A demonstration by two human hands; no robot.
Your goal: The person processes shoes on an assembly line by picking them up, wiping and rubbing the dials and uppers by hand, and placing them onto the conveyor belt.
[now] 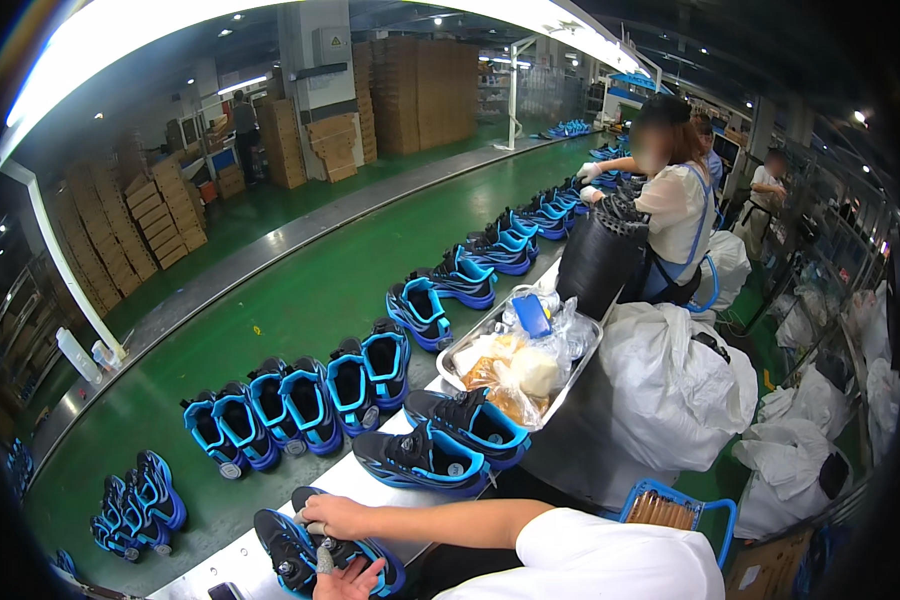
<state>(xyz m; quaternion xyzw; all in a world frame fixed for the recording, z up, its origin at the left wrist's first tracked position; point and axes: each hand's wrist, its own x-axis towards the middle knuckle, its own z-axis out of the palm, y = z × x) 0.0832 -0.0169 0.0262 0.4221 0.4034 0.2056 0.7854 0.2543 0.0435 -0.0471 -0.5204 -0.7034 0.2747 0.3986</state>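
Observation:
Two black-and-blue sneakers point(282, 553) sit side by side at the near end of the white ledge, partly covered by my hands. Coming in from the right, my right hand point(336, 517) has its fingers curled onto the upper of the right-hand sneaker; what exactly they pinch is hidden. My left hand point(348, 580) lies palm up against the same sneaker at the lower edge, thumb and fingers apart. Grey finger covers show on both hands. Just beyond, another pair of sneakers point(420, 458) rests on the ledge.
A row of matching sneakers point(300, 400) stands on the green conveyor point(260, 325), with more farther along. A metal tray point(450, 368) of plastic-bagged parts sits at the ledge. White sacks point(670, 385) and a blue-framed chair point(715, 505) are to the right. A gloved co-worker point(675, 200) works beyond.

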